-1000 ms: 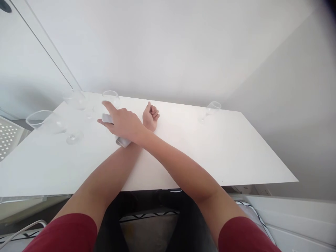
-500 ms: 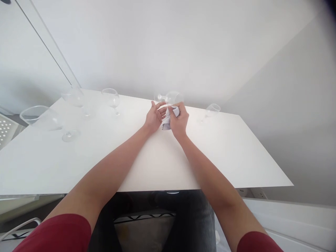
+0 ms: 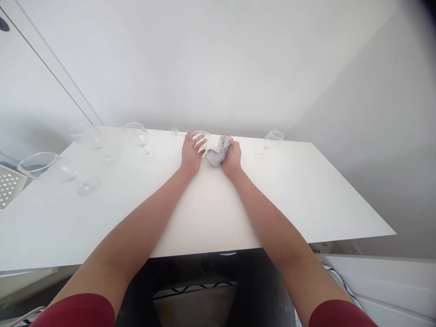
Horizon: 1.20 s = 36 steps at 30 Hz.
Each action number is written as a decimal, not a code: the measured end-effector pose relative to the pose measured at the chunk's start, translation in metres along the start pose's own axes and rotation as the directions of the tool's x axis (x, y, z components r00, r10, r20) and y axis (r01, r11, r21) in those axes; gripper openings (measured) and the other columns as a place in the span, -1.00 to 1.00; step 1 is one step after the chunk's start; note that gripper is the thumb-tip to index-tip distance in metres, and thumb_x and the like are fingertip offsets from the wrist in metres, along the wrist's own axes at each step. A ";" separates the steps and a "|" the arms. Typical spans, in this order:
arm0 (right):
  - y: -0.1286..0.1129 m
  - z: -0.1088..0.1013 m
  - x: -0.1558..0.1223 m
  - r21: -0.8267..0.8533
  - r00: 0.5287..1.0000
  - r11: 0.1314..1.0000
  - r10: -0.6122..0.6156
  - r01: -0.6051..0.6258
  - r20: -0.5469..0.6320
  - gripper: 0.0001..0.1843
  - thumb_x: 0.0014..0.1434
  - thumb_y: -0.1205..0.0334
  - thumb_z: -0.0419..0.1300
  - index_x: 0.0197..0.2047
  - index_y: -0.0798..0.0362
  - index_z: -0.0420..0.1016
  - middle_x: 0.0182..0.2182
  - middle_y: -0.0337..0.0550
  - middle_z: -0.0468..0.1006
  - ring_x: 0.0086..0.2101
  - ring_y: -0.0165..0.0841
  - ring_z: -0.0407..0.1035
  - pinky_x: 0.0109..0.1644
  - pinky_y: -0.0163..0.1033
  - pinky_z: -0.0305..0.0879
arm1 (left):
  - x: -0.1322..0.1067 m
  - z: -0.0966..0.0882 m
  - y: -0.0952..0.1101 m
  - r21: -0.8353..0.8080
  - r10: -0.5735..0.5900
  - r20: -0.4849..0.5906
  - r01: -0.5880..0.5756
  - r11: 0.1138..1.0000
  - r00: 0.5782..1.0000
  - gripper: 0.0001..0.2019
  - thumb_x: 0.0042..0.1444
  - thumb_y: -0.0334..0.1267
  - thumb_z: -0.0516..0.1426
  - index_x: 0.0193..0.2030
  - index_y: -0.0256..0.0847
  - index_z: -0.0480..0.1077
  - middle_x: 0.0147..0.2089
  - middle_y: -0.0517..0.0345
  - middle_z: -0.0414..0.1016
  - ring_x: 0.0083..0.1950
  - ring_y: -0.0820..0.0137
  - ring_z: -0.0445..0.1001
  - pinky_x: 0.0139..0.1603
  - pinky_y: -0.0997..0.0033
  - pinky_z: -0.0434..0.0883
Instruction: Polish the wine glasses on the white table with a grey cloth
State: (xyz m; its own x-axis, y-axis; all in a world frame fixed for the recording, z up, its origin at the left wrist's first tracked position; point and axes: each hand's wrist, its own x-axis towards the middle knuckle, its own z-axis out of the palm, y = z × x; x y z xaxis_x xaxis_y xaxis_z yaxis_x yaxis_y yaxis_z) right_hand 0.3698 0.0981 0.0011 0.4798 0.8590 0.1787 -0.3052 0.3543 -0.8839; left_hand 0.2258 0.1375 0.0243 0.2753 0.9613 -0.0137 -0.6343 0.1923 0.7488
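My left hand (image 3: 191,154) holds a clear stemmed glass (image 3: 175,132) on its side, fingers curved at the bowl. The glass's foot points left and its mouth faces right. In my right hand (image 3: 233,156) is a bunched light grey cloth (image 3: 217,156), close to the mouth of the glass. Part of the bowl is hidden behind my left fingers, and I cannot tell whether the cloth touches it.
Several stemmed glasses stand upright on the white table (image 3: 211,218): a large one (image 3: 47,168) at the left, others (image 3: 86,136) (image 3: 136,135) behind it, and one (image 3: 273,139) at the right. A white wall (image 3: 211,68) rises behind the table.
The glass has shifted left with my left hand around its bowl. My right hand and the cloth are now apart from my left hand, and the cloth hangs more bunched. The view has tilted slightly.
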 end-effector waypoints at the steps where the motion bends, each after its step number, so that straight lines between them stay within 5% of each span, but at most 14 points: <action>1: 0.002 0.000 0.001 0.003 1.000 1.000 0.019 -0.019 0.019 -0.62 0.26 -0.16 0.12 -0.03 -0.10 0.41 -0.20 -0.20 0.49 -0.18 -0.27 0.44 -0.02 -0.12 0.50 | 0.001 -0.001 -0.001 0.010 0.015 -0.013 -0.015 1.000 1.000 -0.63 0.43 0.19 0.09 -0.02 -0.06 0.46 0.15 0.03 0.59 0.13 0.28 0.61 -0.10 0.41 0.47; 6: 0.001 0.005 -0.007 -0.191 0.993 0.979 -0.059 0.078 0.102 -0.52 0.09 0.05 0.41 0.00 -0.14 0.29 -0.21 -0.33 0.50 -0.22 -0.35 0.40 -0.10 -0.25 0.41 | 0.004 -0.001 -0.002 0.079 0.061 -0.061 -0.056 0.995 0.996 -0.64 0.41 0.17 0.12 -0.02 -0.04 0.53 -0.03 0.10 0.51 -0.11 0.44 0.58 -0.23 0.49 0.41; 11: -0.005 0.007 -0.014 -0.360 0.972 0.904 -0.221 0.233 0.075 -0.54 0.06 -0.09 0.50 -0.28 -0.05 0.35 -0.29 -0.30 0.51 -0.29 -0.38 0.39 -0.20 -0.29 0.39 | 0.002 0.001 -0.002 0.107 0.057 -0.012 -0.055 0.993 0.998 -0.62 0.40 0.17 0.15 0.14 0.03 0.54 0.02 0.08 0.50 -0.05 0.44 0.61 -0.11 0.50 0.48; 14: -0.008 0.010 -0.017 -0.400 0.963 0.877 -0.221 0.266 0.154 -0.57 0.19 -0.20 0.41 -0.08 -0.05 0.57 -0.02 -0.12 0.63 -0.01 -0.24 0.50 0.11 -0.14 0.49 | 0.002 0.000 -0.002 0.029 0.057 0.019 -0.057 0.998 0.998 -0.55 0.38 0.23 0.15 0.19 0.02 0.50 0.18 0.01 0.52 0.16 0.29 0.61 0.11 0.37 0.52; 18: -0.013 0.017 -0.023 -0.461 0.903 0.801 -0.218 0.382 0.370 -0.46 0.35 -0.19 0.26 0.25 -0.09 0.59 0.45 -0.06 0.31 0.37 -0.18 0.28 0.48 -0.08 0.24 | 0.004 -0.004 -0.001 -0.027 0.069 0.015 -0.069 0.997 0.997 -0.52 0.34 0.26 0.18 0.20 0.02 0.48 0.39 -0.01 0.45 0.32 0.19 0.55 0.26 0.23 0.51; 25: -0.009 0.013 -0.021 -0.435 0.921 0.812 -0.351 0.388 0.167 -0.60 0.24 -0.03 0.36 0.07 -0.03 0.62 0.04 -0.07 0.66 0.09 -0.20 0.51 0.32 -0.07 0.42 | 0.002 -0.003 -0.003 0.006 0.106 0.083 -0.107 0.994 0.991 -0.56 0.34 0.20 0.21 0.17 -0.01 0.51 0.32 0.02 0.54 0.27 0.18 0.59 0.22 0.25 0.54; 28: -0.005 0.010 -0.019 -0.428 0.941 0.840 -0.271 0.333 0.200 -0.63 0.21 0.02 0.37 0.02 0.03 0.68 0.03 -0.06 0.71 0.07 -0.17 0.55 0.30 -0.05 0.43 | -0.001 0.000 -0.001 0.025 0.131 0.107 -0.134 0.991 0.986 -0.59 0.33 0.18 0.24 0.15 0.01 0.53 0.28 0.07 0.58 0.23 0.20 0.62 0.17 0.28 0.57; 30: -0.003 0.010 -0.019 -0.466 0.939 0.833 -0.171 0.299 0.298 -0.53 0.25 0.02 0.33 0.15 0.04 0.67 0.12 -0.06 0.69 0.13 -0.14 0.54 0.36 -0.01 0.39 | -0.003 0.001 0.001 0.025 0.154 0.098 -0.157 0.987 0.983 -0.63 0.33 0.14 0.25 0.12 0.00 0.54 0.28 0.07 0.59 0.25 0.21 0.60 0.19 0.30 0.56; 36: -0.006 0.014 -0.021 -0.432 0.835 0.850 -0.017 0.302 0.551 -0.18 0.20 0.05 0.38 0.49 -0.07 0.39 0.52 -0.15 0.28 0.46 -0.12 0.20 0.56 -0.03 0.12 | -0.005 0.003 -0.001 -0.056 0.165 0.143 -0.159 0.986 0.976 -0.68 0.42 0.07 0.16 0.13 0.00 0.56 0.36 0.08 0.55 0.33 0.21 0.56 0.33 0.23 0.52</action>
State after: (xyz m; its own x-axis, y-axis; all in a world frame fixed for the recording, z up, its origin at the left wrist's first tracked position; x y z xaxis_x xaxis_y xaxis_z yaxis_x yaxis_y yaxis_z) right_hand 0.3505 0.0833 0.0086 -0.0473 0.9143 0.4022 0.2410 0.4013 -0.8837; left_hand 0.2278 0.1320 0.0255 0.2675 0.9415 0.2051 -0.7090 0.0482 0.7035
